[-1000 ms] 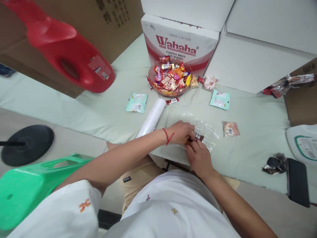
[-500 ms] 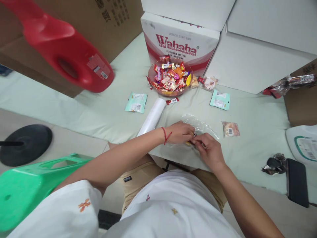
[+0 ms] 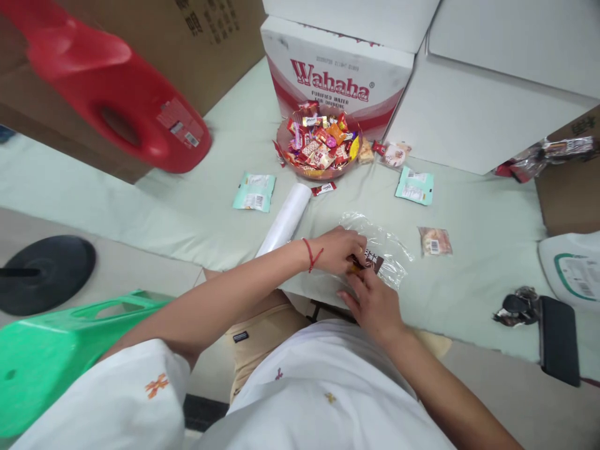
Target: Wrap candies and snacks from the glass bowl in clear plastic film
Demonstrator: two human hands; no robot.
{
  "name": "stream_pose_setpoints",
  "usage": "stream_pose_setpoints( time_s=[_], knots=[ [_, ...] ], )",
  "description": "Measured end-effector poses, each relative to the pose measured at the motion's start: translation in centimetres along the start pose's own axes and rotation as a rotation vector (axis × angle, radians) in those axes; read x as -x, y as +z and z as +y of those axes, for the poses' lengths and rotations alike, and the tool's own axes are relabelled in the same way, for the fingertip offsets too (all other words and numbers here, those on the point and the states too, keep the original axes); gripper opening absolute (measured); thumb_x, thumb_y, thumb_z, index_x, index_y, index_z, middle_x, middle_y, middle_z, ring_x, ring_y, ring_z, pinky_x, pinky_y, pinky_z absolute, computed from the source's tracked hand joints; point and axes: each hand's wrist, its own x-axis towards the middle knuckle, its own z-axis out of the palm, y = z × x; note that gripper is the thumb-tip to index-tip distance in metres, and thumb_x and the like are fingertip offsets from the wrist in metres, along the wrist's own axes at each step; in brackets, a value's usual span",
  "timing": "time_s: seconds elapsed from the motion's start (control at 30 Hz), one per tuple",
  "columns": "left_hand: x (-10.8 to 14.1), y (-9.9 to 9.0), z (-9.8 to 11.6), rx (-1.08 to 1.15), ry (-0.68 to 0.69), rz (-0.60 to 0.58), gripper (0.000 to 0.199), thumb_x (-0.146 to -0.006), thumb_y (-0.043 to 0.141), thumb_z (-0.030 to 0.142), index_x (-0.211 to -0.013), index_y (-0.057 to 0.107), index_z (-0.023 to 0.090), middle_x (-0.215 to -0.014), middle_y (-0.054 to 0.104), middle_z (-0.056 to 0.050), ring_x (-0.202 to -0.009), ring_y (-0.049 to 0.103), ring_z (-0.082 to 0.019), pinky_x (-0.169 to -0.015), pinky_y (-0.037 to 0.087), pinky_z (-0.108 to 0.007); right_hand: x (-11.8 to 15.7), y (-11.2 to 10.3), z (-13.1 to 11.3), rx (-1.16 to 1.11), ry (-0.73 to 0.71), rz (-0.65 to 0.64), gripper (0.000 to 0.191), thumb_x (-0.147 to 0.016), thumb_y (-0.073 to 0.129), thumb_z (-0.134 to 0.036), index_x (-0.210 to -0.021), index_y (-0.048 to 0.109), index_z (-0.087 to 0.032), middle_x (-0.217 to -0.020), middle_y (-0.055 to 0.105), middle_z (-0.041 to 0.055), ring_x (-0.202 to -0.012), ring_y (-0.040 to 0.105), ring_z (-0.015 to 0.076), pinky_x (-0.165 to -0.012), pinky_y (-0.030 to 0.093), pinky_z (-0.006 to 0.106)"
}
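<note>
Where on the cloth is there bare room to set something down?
Right: cloth between the pinkish snack packet and white jug. Left: a patch between the red jug and nearby mint-green packet. Crowded: around the candy bowl, and where left hand and right hand are at the brown packet.

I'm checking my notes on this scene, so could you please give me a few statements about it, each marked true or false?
1. The left hand and the right hand are both at the brown packet. True.
2. The red bracelet is on the right arm. False: it is on the left arm.
3. The candy bowl stands in front of the Wahaha box. True.
4. The black phone lies beside the candy bowl. False: it lies far to the right.
</note>
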Motion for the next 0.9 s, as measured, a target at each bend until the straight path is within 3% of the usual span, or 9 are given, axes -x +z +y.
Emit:
stream_pose_setpoints(
  time_s=[0.13, 0.27, 0.43, 0.57, 0.67, 0.8, 0.9],
  knots=[
    [-0.1, 0.3, -0.1, 0.0, 0.024, -0.002, 0.034, -0.077, 0.063, 0.004, -0.096, 0.083, 0.025, -0.099, 0.074, -0.003, -0.096, 0.065, -0.021, -0.082, 0.047, -0.029, -0.6, 1.2, -0.6, -0.031, -0.003, 0.098, 0.025, -0.1, 0.051, -0.024, -0.1, 0.076, -0.024, -0.097, 0.069, 0.0067, -0.071, 0.058, 0.0159, -0.058, 0.032, 0.026],
    [-0.1, 0.3, -0.2, -0.052, 0.054, 0.005, 0.026, -0.076, 0.068, 0.005, -0.087, 0.082, 0.024, -0.095, 0.074, -0.003, -0.094, 0.065, -0.021, -0.079, 0.046, -0.03, -0.7, 0.7, -0.3, -0.123, -0.01, 0.19, 0.026, -0.1, 0.05, -0.023, -0.098, 0.076, -0.023, -0.096, 0.069, 0.0062, -0.071, 0.056, 0.015, -0.06, 0.034, 0.026],
    [0.0, 0.1, -0.1, -0.049, 0.059, 0.011, 0.032, -0.077, 0.065, 0.006, -0.092, 0.082, 0.029, -0.099, 0.077, -0.002, -0.097, 0.068, -0.021, -0.085, 0.043, -0.032, -0.9, -0.3, 0.5, -0.154, 0.026, 0.151, 0.029, -0.102, 0.048, -0.027, -0.106, 0.077, -0.026, -0.099, 0.073, 0.0051, -0.074, 0.061, 0.0174, -0.06, 0.036, 0.027],
    [0.0, -0.7, 0.4, 0.007, 0.016, 0.006, 0.023, -0.084, 0.057, 0.014, -0.079, 0.077, 0.024, -0.098, 0.077, -0.002, -0.096, 0.068, -0.021, -0.103, 0.037, -0.041, -1.8, -1.0, 1.4, -0.161, 0.059, 0.161, 0.03, -0.104, 0.047, -0.029, -0.107, 0.077, -0.027, -0.098, 0.076, 0.0048, -0.076, 0.065, 0.0175, -0.061, 0.04, 0.027],
    [-0.1, -1.4, 0.7, 0.063, -0.026, -0.036, 0.028, -0.09, 0.05, 0.02, -0.071, 0.07, 0.02, -0.096, 0.076, -0.003, -0.093, 0.068, -0.021, -0.115, 0.027, -0.049, -2.5, -1.4, 2.1, -0.186, 0.065, 0.155, 0.028, -0.103, 0.05, -0.028, -0.107, 0.077, -0.026, -0.093, 0.075, 0.0051, -0.073, 0.064, 0.0169, -0.061, 0.041, 0.027],
    [0.2, -2.3, 0.9, 0.089, -0.042, -0.09, 0.025, -0.092, 0.048, 0.024, -0.079, 0.069, 0.019, -0.1, 0.076, -0.004, -0.098, 0.068, -0.024, -0.121, 0.013, -0.059, -3.2, -1.6, 2.8, -0.289, 0.101, 0.11, 0.024, -0.101, 0.052, -0.027, -0.105, 0.076, -0.024, -0.093, 0.073, 0.0047, -0.075, 0.066, 0.0173, -0.065, 0.044, 0.027],
    [0.7, -2.7, 1.1, 0.131, -0.066, -0.076, 0.018, -0.092, 0.053, 0.031, -0.092, 0.068, 0.02, -0.118, 0.074, -0.004, -0.1, 0.069, -0.025, -0.122, 0.008, -0.064, -3.7, -1.5, 3.4, -0.394, 0.154, 0.071, 0.021, -0.098, 0.055, -0.027, -0.103, 0.075, -0.023, -0.093, 0.073, 0.0049, -0.078, 0.067, 0.0189, -0.069, 0.047, 0.029]
  ],
)
